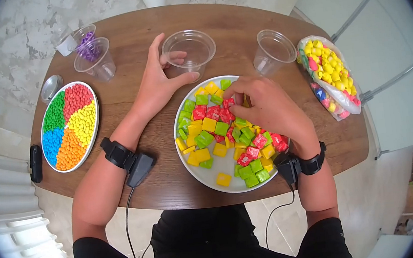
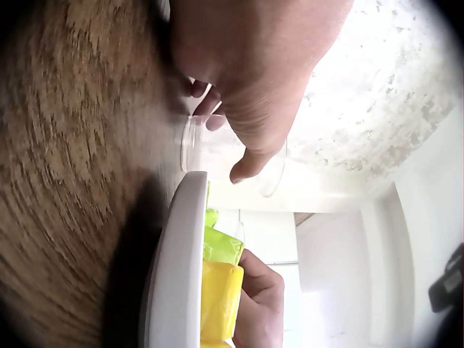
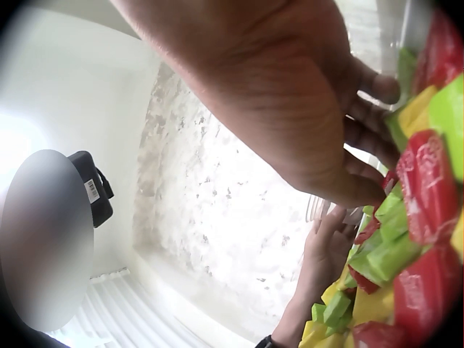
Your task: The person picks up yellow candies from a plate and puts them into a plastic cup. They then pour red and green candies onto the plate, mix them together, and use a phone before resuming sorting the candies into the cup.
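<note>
My left hand (image 1: 157,86) curls round a clear plastic cup (image 1: 193,54) behind the plate, thumb on the near side and fingers on the far side. In the left wrist view that cup (image 2: 210,148) stands on the wood just past the plate rim. A white plate (image 1: 199,176) bears square wrapped candies in yellow, green and red. Over its upper right part, my right hand (image 1: 269,102) reaches down and pinches a red candy (image 1: 228,103) between thumb and fingertips. Red and green candies (image 3: 428,188) lie close below that hand in the right wrist view.
A second clear cup (image 1: 271,52) stands right of the held one. At right lies a bag of yellow and pink pieces (image 1: 332,69). On the left are a plate of colour-sorted small candies (image 1: 70,126), another clear cup (image 1: 103,72) and one with purple contents (image 1: 87,45).
</note>
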Action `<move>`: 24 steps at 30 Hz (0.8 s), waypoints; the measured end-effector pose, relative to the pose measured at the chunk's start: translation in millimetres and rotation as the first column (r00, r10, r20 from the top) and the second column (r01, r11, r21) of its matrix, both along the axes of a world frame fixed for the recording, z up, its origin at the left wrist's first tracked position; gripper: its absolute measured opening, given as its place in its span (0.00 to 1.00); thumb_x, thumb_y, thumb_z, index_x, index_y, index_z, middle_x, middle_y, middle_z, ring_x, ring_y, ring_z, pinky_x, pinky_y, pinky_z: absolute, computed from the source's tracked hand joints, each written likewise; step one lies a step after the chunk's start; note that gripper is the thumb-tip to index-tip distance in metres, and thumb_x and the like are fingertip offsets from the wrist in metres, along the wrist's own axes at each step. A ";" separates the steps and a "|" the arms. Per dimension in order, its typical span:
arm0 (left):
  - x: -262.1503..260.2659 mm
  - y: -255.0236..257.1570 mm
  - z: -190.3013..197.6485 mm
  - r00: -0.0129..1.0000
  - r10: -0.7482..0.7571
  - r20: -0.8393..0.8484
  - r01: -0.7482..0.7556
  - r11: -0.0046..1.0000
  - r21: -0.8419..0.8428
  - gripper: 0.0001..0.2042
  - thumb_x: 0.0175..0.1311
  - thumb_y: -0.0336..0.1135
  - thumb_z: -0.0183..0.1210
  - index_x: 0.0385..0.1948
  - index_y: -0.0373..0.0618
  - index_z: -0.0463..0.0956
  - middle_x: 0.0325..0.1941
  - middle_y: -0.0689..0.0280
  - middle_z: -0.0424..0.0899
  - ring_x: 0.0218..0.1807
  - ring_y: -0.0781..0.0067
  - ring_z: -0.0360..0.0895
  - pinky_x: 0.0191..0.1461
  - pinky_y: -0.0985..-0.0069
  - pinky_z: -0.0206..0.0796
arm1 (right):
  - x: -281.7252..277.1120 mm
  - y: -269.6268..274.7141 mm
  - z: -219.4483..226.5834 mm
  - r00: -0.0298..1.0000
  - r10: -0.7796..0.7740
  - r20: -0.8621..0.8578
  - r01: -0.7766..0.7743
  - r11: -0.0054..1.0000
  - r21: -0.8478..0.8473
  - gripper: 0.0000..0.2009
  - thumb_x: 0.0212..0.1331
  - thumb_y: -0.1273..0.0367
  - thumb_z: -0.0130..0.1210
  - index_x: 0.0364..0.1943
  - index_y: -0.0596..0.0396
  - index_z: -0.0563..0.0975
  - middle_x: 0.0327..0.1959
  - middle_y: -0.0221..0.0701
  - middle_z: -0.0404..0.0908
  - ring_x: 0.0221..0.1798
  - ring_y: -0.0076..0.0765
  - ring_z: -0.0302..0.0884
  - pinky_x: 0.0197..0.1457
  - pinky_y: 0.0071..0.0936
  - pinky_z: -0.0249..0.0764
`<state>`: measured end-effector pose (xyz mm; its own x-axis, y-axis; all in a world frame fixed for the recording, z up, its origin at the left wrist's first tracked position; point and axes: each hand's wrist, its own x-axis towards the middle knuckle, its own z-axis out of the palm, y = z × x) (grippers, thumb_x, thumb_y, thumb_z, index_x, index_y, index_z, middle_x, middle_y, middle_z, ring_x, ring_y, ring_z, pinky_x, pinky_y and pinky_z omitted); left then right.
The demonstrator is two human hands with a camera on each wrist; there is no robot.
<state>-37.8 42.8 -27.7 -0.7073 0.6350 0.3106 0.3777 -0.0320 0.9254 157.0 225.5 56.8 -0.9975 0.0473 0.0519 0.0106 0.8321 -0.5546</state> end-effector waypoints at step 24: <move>10.2 8.9 2.1 1.000 0.008 -0.014 -0.007 1.000 0.022 0.41 0.54 0.43 0.79 0.66 0.37 0.64 0.55 0.56 0.84 0.58 0.67 0.81 0.66 0.68 0.69 | -0.4 -8.2 1.0 0.998 -0.060 0.026 0.063 0.988 -0.142 0.12 0.55 0.65 0.71 0.34 0.60 0.84 0.20 0.36 0.79 0.22 0.37 0.76 0.30 0.34 0.71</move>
